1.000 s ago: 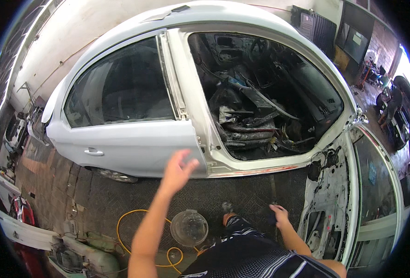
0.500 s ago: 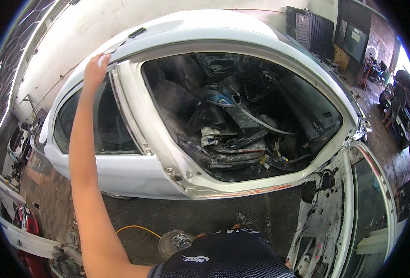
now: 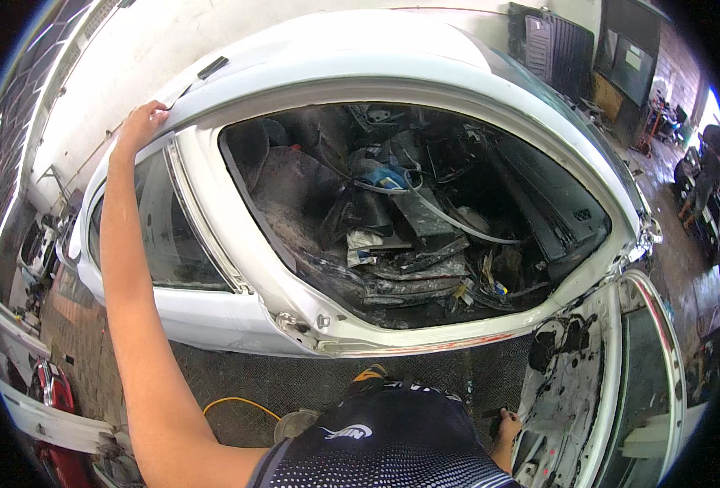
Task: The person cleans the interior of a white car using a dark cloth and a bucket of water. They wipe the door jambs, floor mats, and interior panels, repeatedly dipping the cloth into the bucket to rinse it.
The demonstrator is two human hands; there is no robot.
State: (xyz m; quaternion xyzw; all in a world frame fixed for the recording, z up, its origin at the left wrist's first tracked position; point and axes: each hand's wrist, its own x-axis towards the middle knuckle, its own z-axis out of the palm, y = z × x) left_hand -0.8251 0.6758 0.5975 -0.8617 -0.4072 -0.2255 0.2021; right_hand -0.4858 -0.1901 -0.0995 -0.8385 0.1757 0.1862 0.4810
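My left arm reaches far forward across the rear side of a white car (image 3: pixel 425 61). The left hand (image 3: pixel 143 124) rests at the roof edge above the rear door window (image 3: pixel 185 220). Its fingers are bent over a small pale thing, mostly covered. A dark narrow piece (image 3: pixel 213 67) lies on the roof beyond that hand. Low on the right, my right hand (image 3: pixel 506 427) shows partly beside my body, close to the open front door (image 3: pixel 571 382). Its fingers are curled, with something dark by them that I cannot make out.
Through the front door opening, the cabin holds loose trim pieces (image 3: pixel 417 281) and a pale curved strip (image 3: pixel 465 225). A yellow hose (image 3: pixel 242 401) runs over the floor by a round container (image 3: pixel 296 424). Another person (image 3: pixel 705 175) stands far right; black panels (image 3: pixel 555 49) lean behind.
The left hand has slid left and a little nearer along the roof edge. The right hand has come into view. The view has shifted, and the round container is now more covered by my body.
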